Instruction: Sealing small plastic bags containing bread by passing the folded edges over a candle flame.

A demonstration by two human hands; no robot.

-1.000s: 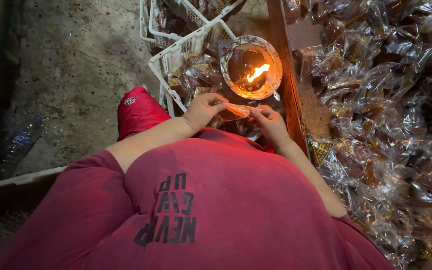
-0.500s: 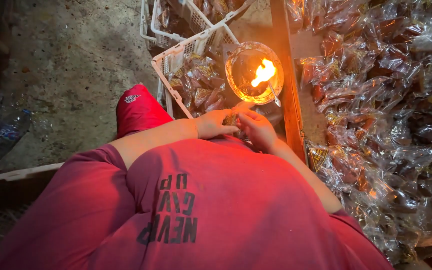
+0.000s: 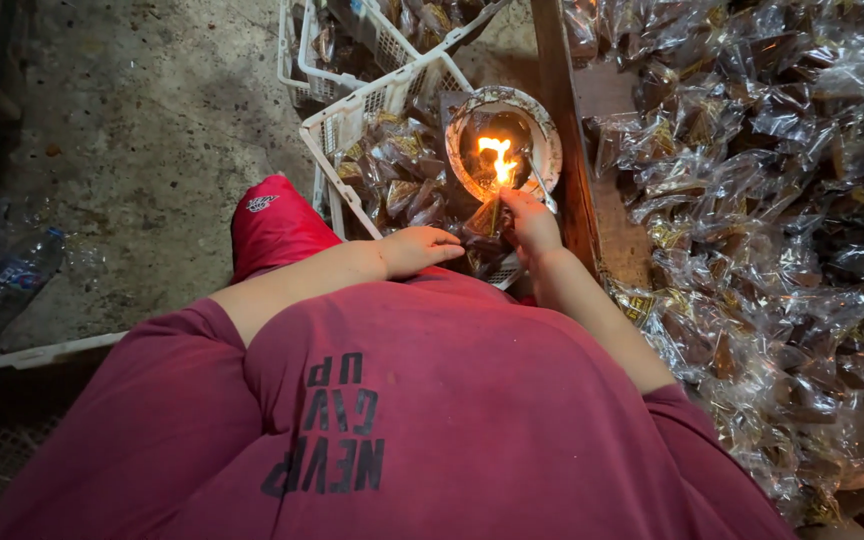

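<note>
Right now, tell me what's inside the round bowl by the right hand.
Inside the round bowl a flame burns. The right hand holds a small packet at its edge. What feeds the flame is too dark to see.

The scene is dimly lit. Warm orange light is cast by a flame [image 3: 497,160] in a round bowl [image 3: 552,135], and glare is thrown off the clear wrappers [image 3: 752,200]. The edges are sunk in shadow; the flame is overexposed.

A bowl [image 3: 504,140] holding a flame [image 3: 497,160] sits at twelve o'clock. A basket [image 3: 352,130] of wrapped packets lies at eleven. A heap of wrapped packets [image 3: 772,220] spreads at three. A bottle [image 3: 7,285] lies on the floor at nine.
</note>
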